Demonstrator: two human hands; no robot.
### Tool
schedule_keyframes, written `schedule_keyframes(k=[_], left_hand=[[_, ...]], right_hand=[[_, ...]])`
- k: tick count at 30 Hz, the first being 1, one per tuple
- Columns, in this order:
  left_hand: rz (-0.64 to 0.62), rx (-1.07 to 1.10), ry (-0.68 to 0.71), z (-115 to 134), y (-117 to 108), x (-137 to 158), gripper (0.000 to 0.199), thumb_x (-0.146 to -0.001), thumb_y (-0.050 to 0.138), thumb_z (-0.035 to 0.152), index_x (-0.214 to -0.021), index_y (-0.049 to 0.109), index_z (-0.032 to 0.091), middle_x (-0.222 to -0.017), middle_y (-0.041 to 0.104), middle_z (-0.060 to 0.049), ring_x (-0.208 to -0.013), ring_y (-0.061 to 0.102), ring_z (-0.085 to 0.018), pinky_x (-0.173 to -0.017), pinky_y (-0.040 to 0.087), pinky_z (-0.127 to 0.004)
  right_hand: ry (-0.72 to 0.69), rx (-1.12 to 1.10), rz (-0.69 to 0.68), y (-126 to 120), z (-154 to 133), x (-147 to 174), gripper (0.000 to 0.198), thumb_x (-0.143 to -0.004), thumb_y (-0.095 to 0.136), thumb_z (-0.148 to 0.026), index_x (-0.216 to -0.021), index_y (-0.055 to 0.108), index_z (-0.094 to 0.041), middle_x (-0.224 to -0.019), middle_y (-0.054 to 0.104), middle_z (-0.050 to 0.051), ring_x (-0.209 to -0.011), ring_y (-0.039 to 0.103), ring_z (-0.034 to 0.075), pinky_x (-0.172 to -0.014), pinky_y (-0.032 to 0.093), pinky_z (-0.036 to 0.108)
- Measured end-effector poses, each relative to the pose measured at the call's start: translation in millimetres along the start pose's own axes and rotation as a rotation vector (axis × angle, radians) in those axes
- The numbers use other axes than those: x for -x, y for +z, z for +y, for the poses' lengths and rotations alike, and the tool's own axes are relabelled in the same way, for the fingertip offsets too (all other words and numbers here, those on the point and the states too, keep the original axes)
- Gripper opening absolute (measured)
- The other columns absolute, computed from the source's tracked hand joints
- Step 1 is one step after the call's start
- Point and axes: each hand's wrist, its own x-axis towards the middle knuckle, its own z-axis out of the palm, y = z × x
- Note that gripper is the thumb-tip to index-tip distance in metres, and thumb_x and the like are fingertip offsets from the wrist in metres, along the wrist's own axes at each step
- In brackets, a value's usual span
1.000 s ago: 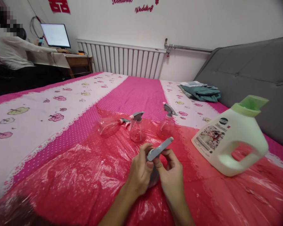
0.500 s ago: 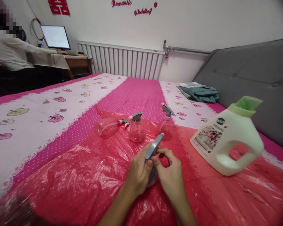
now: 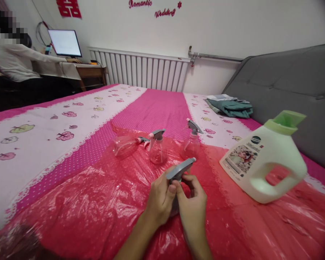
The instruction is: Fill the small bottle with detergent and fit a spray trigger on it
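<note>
Between my hands is a spray bottle with a grey spray head [image 3: 181, 169], its nozzle pointing right and away. My left hand [image 3: 160, 196] is closed around the bottle's left side, just under the head. With thumb and fingers bent, my right hand [image 3: 193, 198] grips the neck from the right. Most of the clear body is hidden behind the hands. Beyond them, a clear spray bottle [image 3: 158, 153] and another spray bottle [image 3: 191, 146] stand upright. A third spray bottle [image 3: 123, 146] lies on its side to the left.
Red plastic sheeting [image 3: 97, 206] covers the near part of the bed. At right stands a pale green detergent jug [image 3: 284, 151]. Folded clothes [image 3: 230, 106] lie by the grey headboard [image 3: 292, 76]. A person [image 3: 13, 61] sits at a desk with a monitor [image 3: 65, 42], back left.
The grey spray head has turned clockwise, its nozzle swinging to the right. My right hand has shifted slightly; both hands stay on the bottle.
</note>
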Motion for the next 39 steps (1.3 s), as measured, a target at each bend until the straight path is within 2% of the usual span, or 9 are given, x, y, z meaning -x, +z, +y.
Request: schedule_keyframes(k=[4, 8, 14, 19, 25, 28, 32, 35, 39], left_hand=[[0.011, -0.041, 0.012, 0.4, 1.2, -0.2, 0.057, -0.113, 0.033, 0.059, -0.14, 0.065, 0.02, -0.129, 0.075, -0.015, -0.121, 0.07, -0.031, -0.106, 0.051, -0.043], [0.022, -0.057, -0.012, 0.8, 2.3, 0.8, 0.051, -0.115, 0.033, 0.051, -0.139, 0.065, 0.02, -0.124, 0.076, -0.014, -0.124, 0.069, -0.03, -0.109, 0.05, -0.043], [0.044, -0.057, -0.021, 3.5, 2.4, 0.8, 0.05, -0.116, 0.031, 0.051, -0.125, 0.069, 0.02, -0.108, 0.077, -0.01, -0.101, 0.073, -0.027, -0.09, 0.053, -0.037], [0.041, -0.125, -0.011, 2.9, 2.6, 0.1, 0.052, -0.113, 0.036, 0.058, -0.113, 0.07, 0.019, -0.097, 0.075, -0.009, -0.085, 0.07, -0.026, -0.076, 0.048, -0.034], [0.05, -0.121, -0.044, 0.5, 2.6, 1.0, 0.047, -0.115, 0.035, 0.053, -0.112, 0.068, 0.019, -0.099, 0.075, -0.008, -0.088, 0.07, -0.025, -0.078, 0.046, -0.033], [0.048, -0.125, -0.048, 1.2, 2.7, 0.7, 0.046, -0.115, 0.034, 0.052, -0.114, 0.066, 0.02, -0.098, 0.074, -0.007, -0.088, 0.07, -0.025, -0.078, 0.045, -0.033], [0.029, -0.091, -0.062, 3.4, 2.0, 1.7, 0.037, -0.115, 0.038, 0.049, -0.128, 0.059, 0.022, -0.107, 0.075, -0.007, -0.095, 0.071, -0.026, -0.083, 0.047, -0.035], [0.027, -0.075, -0.081, 2.7, 1.8, 4.0, 0.036, -0.111, 0.048, 0.048, -0.136, 0.049, 0.022, -0.113, 0.075, -0.008, -0.099, 0.071, -0.028, -0.085, 0.049, -0.037], [0.026, -0.108, -0.12, 1.0, 2.3, 6.2, 0.03, -0.107, 0.055, 0.043, -0.128, 0.048, 0.023, -0.113, 0.075, -0.009, -0.1, 0.072, -0.03, -0.085, 0.049, -0.039]], right_hand=[[0.041, -0.049, -0.079, -10.0, 1.0, 2.8, 0.055, -0.084, 0.069, -0.07, -0.099, 0.073, -0.017, -0.103, 0.073, 0.013, -0.097, 0.07, 0.025, -0.09, 0.055, 0.04], [0.034, -0.08, -0.083, -15.0, -1.8, 5.6, 0.052, -0.081, 0.075, -0.065, -0.099, 0.071, -0.017, -0.107, 0.073, 0.012, -0.1, 0.071, 0.024, -0.091, 0.057, 0.037], [0.069, -0.079, -0.023, -10.3, -0.8, 9.0, 0.056, -0.076, 0.079, -0.066, -0.098, 0.067, -0.017, -0.1, 0.073, 0.011, -0.096, 0.071, 0.022, -0.089, 0.058, 0.035], [0.138, -0.222, 0.078, -3.4, 1.6, 12.9, 0.061, -0.065, 0.088, -0.062, -0.089, 0.05, -0.02, -0.106, 0.073, 0.012, -0.105, 0.071, 0.022, -0.091, 0.058, 0.033], [0.259, -0.301, 0.084, -9.1, -2.4, 8.6, 0.079, -0.066, 0.087, -0.068, -0.117, 0.046, -0.023, -0.116, 0.073, 0.011, -0.106, 0.072, 0.021, -0.091, 0.057, 0.033], [0.271, -0.252, 0.102, -18.0, -4.3, -0.3, 0.085, -0.07, 0.08, -0.075, -0.131, 0.051, -0.023, -0.124, 0.071, 0.012, -0.113, 0.07, 0.023, -0.096, 0.057, 0.036], [0.253, -0.149, -0.024, -24.8, -12.6, -12.2, 0.078, -0.07, 0.077, -0.078, -0.115, 0.068, -0.016, -0.127, 0.07, 0.017, -0.122, 0.067, 0.028, -0.106, 0.055, 0.041], [0.193, -0.134, -0.088, -23.1, -21.9, -15.2, 0.068, -0.071, 0.079, -0.072, -0.107, 0.072, -0.014, -0.127, 0.071, 0.017, -0.113, 0.07, 0.027, -0.098, 0.059, 0.039], [0.095, -0.139, -0.064, -19.1, -29.2, -16.2, 0.06, -0.072, 0.083, -0.063, -0.105, 0.074, -0.014, -0.117, 0.074, 0.015, -0.099, 0.072, 0.023, -0.086, 0.061, 0.034]])
